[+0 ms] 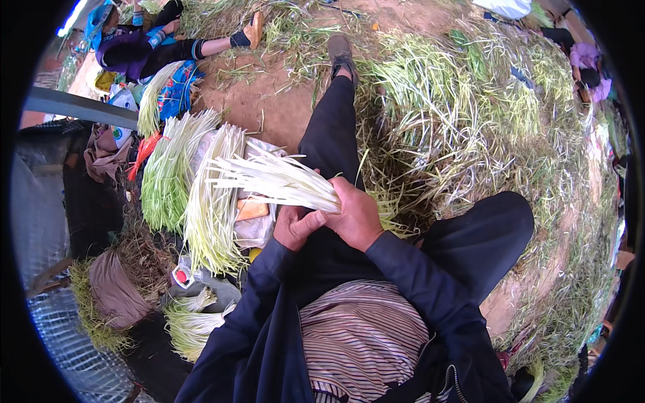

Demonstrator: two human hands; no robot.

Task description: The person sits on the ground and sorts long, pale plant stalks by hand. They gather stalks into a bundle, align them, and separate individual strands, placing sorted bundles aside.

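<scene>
A bunch of white blanched stalks [279, 184], which look like Chinese chives, lies across my lap with its loose ends fanned to the left. My right hand [357, 214] wraps around the gathered end. Close beside it, my left hand [298, 226] is under the bunch with its thumb against the gathered end; its fingers are mostly hidden. Left of my hands lie a pale yellow pile of stalks [215, 221] and a greener pile [174, 176]. An orange flat object [252, 208] shows beside the pale pile on a plastic sheet [254, 232].
Loose leaves [433, 95] cover much of the ground ahead and right. Tied bundles [194, 325] and a plastic jug [184, 274] sit at my left. A grey beam [83, 107] juts in at left. A seated person [146, 48] is at upper left, another person [589, 73] at far right.
</scene>
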